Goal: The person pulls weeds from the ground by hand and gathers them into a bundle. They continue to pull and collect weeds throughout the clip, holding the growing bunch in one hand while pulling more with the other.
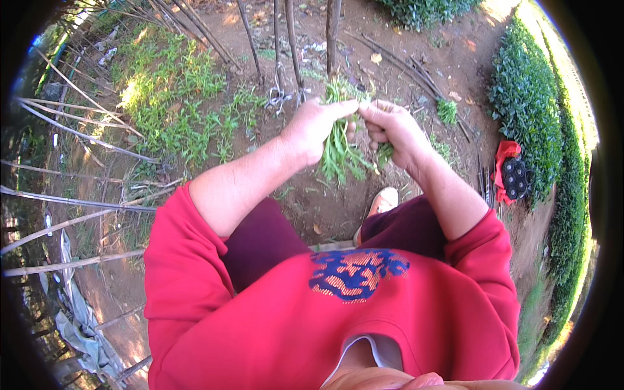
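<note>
My left hand (319, 124) is closed around a bunch of leafy greens (341, 156). Their leaves hang below the fist, and the stem ends stick out above it. Thumb tip to thumb tip, my right hand (392, 129) meets the left one at the side of the bunch. Its thumb and forefinger pinch together on some of the greens, though the fingers hide most of what they grip. More green leaf shows just under the right palm; whether it is held or lies behind is unclear.
Low leafy plants (180, 102) grow at the left. Upright wooden stakes (333, 39) stand in the soil ahead. A small heap of greens (446, 112) lies beside loose sticks (419, 73). A red bag (504, 151) with a black object (516, 178) sits by the hedge (526, 97). Poles (73, 263) jut in from the left.
</note>
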Demonstrator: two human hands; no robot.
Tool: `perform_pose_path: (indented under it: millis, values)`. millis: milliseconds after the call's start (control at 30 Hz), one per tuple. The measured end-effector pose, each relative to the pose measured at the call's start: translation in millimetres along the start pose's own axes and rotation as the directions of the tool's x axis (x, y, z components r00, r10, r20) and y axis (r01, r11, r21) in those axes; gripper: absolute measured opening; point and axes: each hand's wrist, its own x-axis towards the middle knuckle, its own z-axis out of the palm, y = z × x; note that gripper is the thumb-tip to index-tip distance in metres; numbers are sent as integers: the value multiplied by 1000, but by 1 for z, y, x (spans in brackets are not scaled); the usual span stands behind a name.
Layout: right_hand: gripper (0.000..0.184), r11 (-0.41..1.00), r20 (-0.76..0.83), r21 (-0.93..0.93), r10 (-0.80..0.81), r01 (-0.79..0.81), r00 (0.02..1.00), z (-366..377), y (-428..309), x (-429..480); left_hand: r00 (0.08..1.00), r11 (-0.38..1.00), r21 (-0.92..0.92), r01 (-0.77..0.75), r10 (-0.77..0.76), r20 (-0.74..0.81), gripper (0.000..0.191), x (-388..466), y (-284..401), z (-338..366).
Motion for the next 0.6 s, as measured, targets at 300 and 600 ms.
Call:
perform_pose_path:
  millis: [300,600]
  values:
    - [24,834,-133,-544,-189,88,973,6,-4,-4,999,993,118,-20,24,-35,16,1,1,-5]
    - [22,246,114,-833,-801,496,588,-3,-3,-10,969,914,347,-212,242,-44,13,6,-4,-13]
